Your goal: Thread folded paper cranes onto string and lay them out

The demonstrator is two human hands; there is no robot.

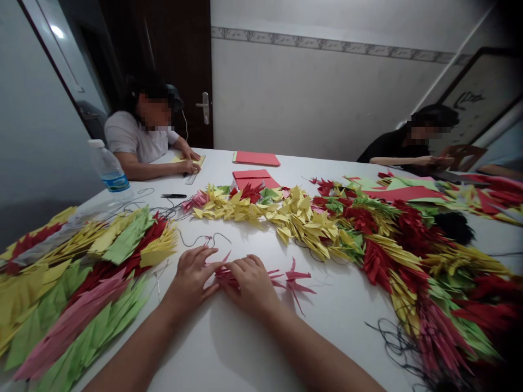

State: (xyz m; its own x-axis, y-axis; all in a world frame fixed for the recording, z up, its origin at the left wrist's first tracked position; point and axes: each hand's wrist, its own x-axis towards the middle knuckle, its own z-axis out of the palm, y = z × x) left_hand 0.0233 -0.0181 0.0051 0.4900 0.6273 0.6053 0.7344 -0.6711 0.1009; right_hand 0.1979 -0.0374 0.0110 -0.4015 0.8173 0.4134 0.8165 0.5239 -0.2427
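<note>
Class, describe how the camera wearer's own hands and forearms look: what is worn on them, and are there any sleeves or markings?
The bare left hand and bare right hand wear no gloves. The uncovered left forearm and uncovered right forearm each narrow towards the hand. No sleeve, watch, bracelet or cable shows on them, and no ring or marking can be made out.
</note>
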